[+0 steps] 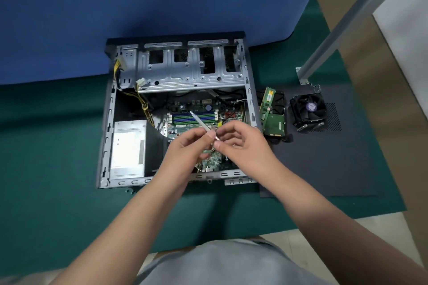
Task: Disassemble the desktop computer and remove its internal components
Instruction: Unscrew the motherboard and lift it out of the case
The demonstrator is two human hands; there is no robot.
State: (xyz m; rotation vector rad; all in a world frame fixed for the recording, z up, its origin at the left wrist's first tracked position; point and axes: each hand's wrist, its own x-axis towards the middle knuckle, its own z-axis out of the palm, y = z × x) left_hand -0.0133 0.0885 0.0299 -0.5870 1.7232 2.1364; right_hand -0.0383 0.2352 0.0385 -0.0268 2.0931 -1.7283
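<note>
Silver screwdriver (pixel 203 124) pinched by both hands, left hand (pixel 185 146) and right hand (pixel 240 143); tip slants up-left over the circuit board (pixel 215 157) directly beneath.

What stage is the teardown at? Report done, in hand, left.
Done: the side panel is off, and the cooler fan and RAM sticks lie beside the case.
In hand: left hand and right hand grip a thin silver tool.
Left: motherboard, power supply, cables.
</note>
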